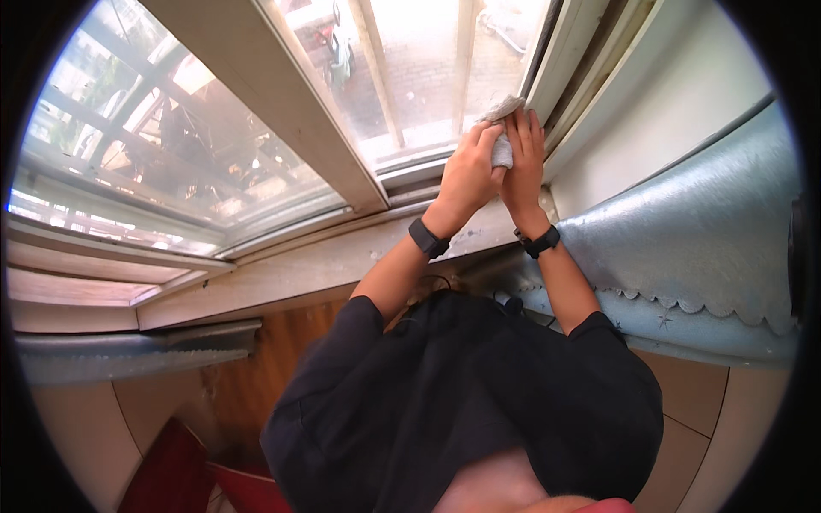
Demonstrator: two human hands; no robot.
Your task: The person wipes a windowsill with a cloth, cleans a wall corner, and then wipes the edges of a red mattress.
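Note:
A light grey cloth [503,151] is bunched between my two hands at the lower right corner of a window pane [423,83]. My left hand [473,167] has its fingers curled over the cloth. Close beside it, my right hand [524,160] lies with fingers stretched up along the cloth's right side, against the edge of the window frame [564,64]. Part of the cloth sticks up above the fingers. Both wrists wear black bands. The palms are hidden.
The wooden windowsill [288,276] runs below my forearms. A second glass pane [167,134] stands left of the thick frame post [282,96]. At right hangs a shiny blue-grey cover with a scalloped edge [693,231]. Red objects [167,468] sit at lower left on the tiled floor.

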